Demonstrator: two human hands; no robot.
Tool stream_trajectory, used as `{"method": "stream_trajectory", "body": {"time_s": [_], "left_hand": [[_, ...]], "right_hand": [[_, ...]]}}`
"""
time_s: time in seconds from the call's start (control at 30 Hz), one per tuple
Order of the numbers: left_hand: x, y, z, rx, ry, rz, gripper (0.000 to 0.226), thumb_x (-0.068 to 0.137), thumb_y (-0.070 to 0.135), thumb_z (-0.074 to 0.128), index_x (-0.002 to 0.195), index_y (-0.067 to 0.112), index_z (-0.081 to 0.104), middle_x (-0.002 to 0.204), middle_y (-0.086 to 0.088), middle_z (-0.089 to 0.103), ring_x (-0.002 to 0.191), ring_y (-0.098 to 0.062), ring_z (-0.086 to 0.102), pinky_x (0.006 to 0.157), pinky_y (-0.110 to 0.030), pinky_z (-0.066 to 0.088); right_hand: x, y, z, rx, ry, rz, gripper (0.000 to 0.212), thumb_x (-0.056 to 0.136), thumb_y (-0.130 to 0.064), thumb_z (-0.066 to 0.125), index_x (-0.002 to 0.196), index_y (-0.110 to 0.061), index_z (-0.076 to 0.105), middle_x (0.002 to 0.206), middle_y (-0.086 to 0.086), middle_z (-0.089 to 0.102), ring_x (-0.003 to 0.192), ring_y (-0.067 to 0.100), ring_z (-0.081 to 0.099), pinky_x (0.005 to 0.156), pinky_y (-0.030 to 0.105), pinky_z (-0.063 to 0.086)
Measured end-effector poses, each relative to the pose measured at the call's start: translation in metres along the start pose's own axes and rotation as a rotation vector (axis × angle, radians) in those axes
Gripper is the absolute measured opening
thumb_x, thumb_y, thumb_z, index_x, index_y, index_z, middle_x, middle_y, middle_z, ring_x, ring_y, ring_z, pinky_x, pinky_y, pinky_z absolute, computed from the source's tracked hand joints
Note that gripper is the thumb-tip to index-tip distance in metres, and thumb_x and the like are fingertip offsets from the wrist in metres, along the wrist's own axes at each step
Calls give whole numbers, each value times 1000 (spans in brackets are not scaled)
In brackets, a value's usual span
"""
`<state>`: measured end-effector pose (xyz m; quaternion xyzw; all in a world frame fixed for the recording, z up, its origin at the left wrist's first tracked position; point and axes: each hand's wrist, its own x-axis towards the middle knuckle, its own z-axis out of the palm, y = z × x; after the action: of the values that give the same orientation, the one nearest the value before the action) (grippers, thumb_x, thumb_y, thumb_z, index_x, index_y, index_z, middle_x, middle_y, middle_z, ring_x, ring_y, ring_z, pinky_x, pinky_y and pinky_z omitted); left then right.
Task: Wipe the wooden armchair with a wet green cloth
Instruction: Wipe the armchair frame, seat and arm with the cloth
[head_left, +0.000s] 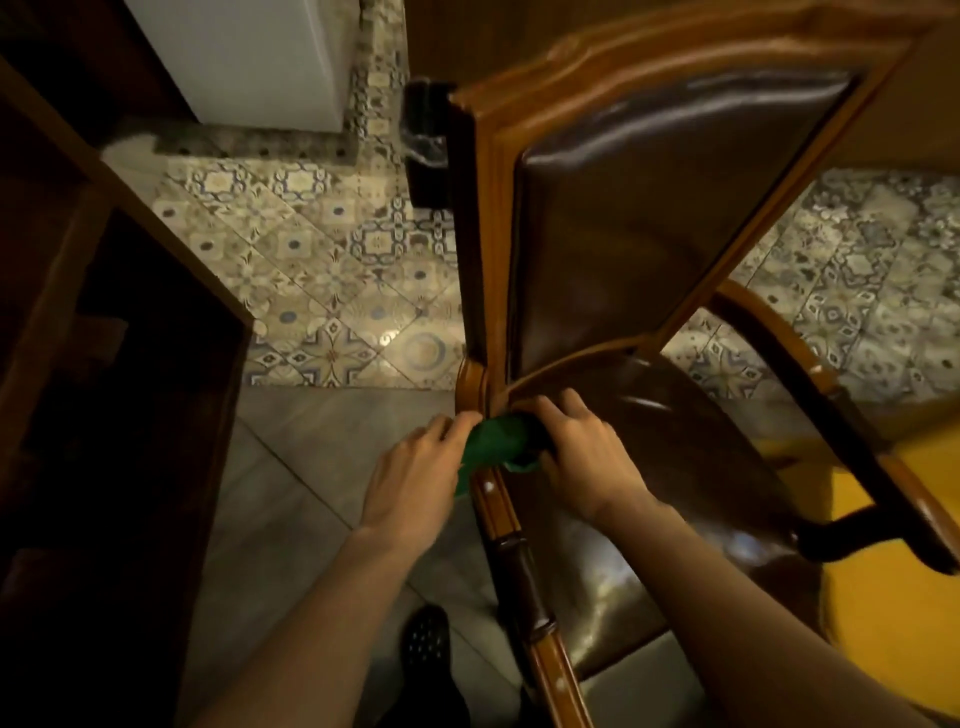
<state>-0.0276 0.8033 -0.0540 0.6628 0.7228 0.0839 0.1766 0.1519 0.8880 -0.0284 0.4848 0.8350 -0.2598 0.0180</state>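
While both hands pinch the cloth (496, 441) around the armrest (511, 551) right where it joins the chair (639, 218) back, this looks like mid-wipe on that joint. Left hand (415, 478) grips the cloth's outer end, fingers curled in; right hand (584, 452) presses its other end from the seat (675, 467) side, knuckles up. Both forearms reach straight ahead and down. Next bit probably means dragging the cloth back along the armrest toward the body, keeping it wrapped tight.
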Motion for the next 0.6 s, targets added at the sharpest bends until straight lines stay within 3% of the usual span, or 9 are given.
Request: {"method": "stream_trajectory", "body": {"time_s": [0.13,0.27,0.5,0.6], "left_hand": [[-3,-13,41,-59,-16,-1,86,78,6,76,146,34,32,141,3,52,106,-23,66,74,-37,57],[-6,-18,61,-103,-94,36,87,83,-1,68,153,33,26,158,4,36,120,-24,59,90,-42,57],[-2,-20,60,-257,-135,51,77,87,11,65,152,33,30,156,10,39,132,-17,49,106,-36,47],[6,-34,48,-481,-282,-25,70,86,8,56,140,41,24,148,11,51,122,-19,58,96,-37,50]], "right_hand": [[3,8,36,75,-49,57,61,87,-9,63,141,-30,44,120,5,46,96,37,60,83,45,52],[4,9,48,172,-3,28,61,84,-7,65,137,-31,46,118,1,46,95,33,61,82,45,54],[-1,5,63,163,104,-108,49,86,-9,58,133,-18,49,139,4,44,113,26,49,89,45,51],[-7,4,77,117,77,-158,54,92,-25,52,145,-18,42,155,9,35,127,31,42,102,49,44]]}}
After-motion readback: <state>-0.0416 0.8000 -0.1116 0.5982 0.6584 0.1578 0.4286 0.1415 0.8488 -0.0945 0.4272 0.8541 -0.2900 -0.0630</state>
